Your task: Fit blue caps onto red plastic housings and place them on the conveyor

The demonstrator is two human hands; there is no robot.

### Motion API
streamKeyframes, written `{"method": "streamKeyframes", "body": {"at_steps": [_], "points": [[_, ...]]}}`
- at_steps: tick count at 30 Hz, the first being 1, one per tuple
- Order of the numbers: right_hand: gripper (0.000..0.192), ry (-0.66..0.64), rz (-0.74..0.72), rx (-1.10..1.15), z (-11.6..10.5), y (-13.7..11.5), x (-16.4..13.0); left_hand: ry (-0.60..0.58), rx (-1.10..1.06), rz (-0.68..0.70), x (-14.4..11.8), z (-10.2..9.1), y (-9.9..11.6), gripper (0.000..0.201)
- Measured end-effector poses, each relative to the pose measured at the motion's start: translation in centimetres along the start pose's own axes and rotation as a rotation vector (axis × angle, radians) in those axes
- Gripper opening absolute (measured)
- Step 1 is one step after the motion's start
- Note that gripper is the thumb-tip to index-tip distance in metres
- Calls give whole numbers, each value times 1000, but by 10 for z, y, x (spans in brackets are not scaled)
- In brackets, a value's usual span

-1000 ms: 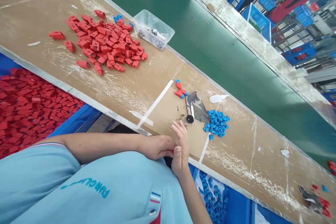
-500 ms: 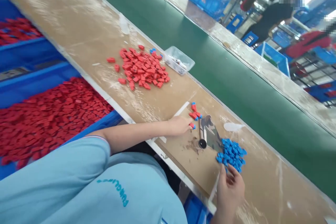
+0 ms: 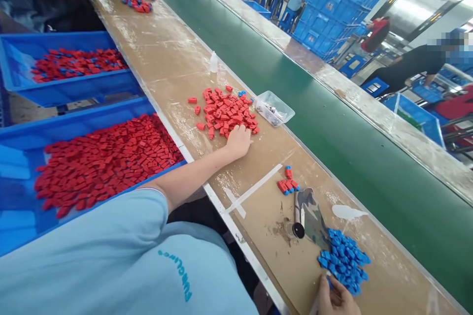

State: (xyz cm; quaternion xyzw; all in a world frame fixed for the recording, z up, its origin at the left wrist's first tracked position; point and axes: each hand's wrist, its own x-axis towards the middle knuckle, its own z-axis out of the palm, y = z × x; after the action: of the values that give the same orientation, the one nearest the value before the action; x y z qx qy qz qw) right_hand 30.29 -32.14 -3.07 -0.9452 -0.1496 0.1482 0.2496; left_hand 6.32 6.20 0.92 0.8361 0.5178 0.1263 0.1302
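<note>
Well, my left hand (image 3: 239,142) is at the red blocks (image 3: 229,110); I can't see if it pinches one. My right hand (image 3: 337,299) bends by the blue bits (image 3: 347,261), and I can't tell its grip. Between them lies camouflage cloth (image 3: 315,221); a clear tub (image 3: 284,106) sits past my left.

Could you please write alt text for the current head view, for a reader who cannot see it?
A person's left hand is at a pile of red pieces on a workbench; the right hand is at a pile of blue pieces. Between the piles lie red-and-blue pieces and a camouflage-patterned item; blue bins stand at left.
</note>
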Motion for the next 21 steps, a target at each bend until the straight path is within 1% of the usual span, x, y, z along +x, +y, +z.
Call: {"method": "streamKeyframes", "body": {"at_steps": [2, 4, 6, 8, 12, 14, 17, 19, 21], "points": [[44, 28, 48, -11, -1, -7, -8, 11, -3, -8, 6, 2, -6, 14], [53, 30, 81, 70, -1, -13, -18, 12, -21, 18, 7, 5, -8, 15], [61, 37, 42, 203, -2, -17, -28, 14, -52, 61, 4, 7, -9, 16], [62, 43, -32, 280, -4, -20, -37, 19, -106, 117, -3, 8, -9, 13], [53, 70, -113, 333, -9, -32, -52, 1, -296, 286, -33, 6, 0, 11], [49, 112, -164, 419, -8, -44, -59, -42, -467, 360, -53, 6, 10, 10], [42, 141, -247, 500, -4, -63, -66, -132, -737, 415, -81, 11, 26, 19], [40, 108, -281, 520, -1, -73, -69, -197, -826, 454, -95, 17, 35, 19], [42, 42, -298, 534, 1, -78, -71, -250, -859, 509, -104, 24, 41, 17]]}}
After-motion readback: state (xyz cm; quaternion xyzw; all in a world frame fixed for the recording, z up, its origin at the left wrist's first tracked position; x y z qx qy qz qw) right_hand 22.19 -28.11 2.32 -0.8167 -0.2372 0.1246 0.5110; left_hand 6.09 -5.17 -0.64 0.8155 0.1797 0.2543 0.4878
